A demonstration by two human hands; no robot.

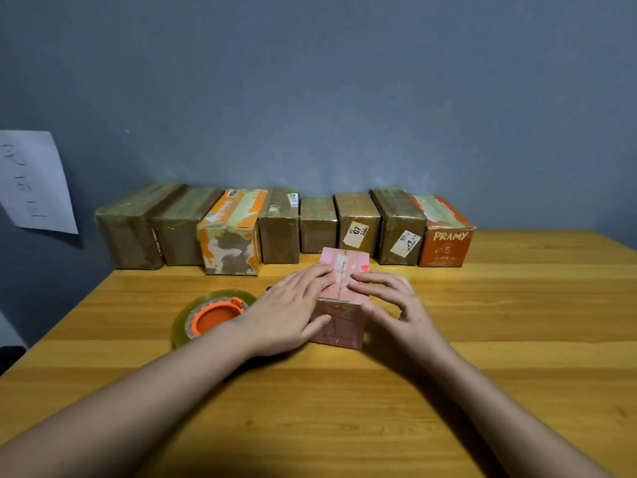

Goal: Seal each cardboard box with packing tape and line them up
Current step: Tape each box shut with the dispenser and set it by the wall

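A: Table (517, 339) first. What's beyond the hands?

B: A row (282, 225) of eight boxes along the wall, well past the fingertips, sides touching or nearly so. Most carry a shiny greenish wrap that reads as tape. The orange box (444, 241) closes the row, beyond the right hand. I'd call those eight sealed and lined up.

A: And under the hands?

B: The pink box (339, 326), standing out of the row, just in front of it. Top flaps are closed and meet at a centre seam. I see no fresh tape across that seam; some pale, worn patches, nothing more. Judged unsealed.

A: Left hand?

B: Left hand (287, 312) lies flat, fingers straight and together, pressing the left flap; thumb rests against the near face.

A: Right?

B: Right hand (393, 301) has fingers bent, tips pressing the right flap at the seam, the rest arched over the box's right side. Whether the thumb touches the box, cannot tell.

A: Tape?

B: Roll (213, 317) with orange core lies flat just left of the left wrist, untouched.

A: So what's left?

B: Likely the last box: tape the seam, then slide it into the row. No others are in view.
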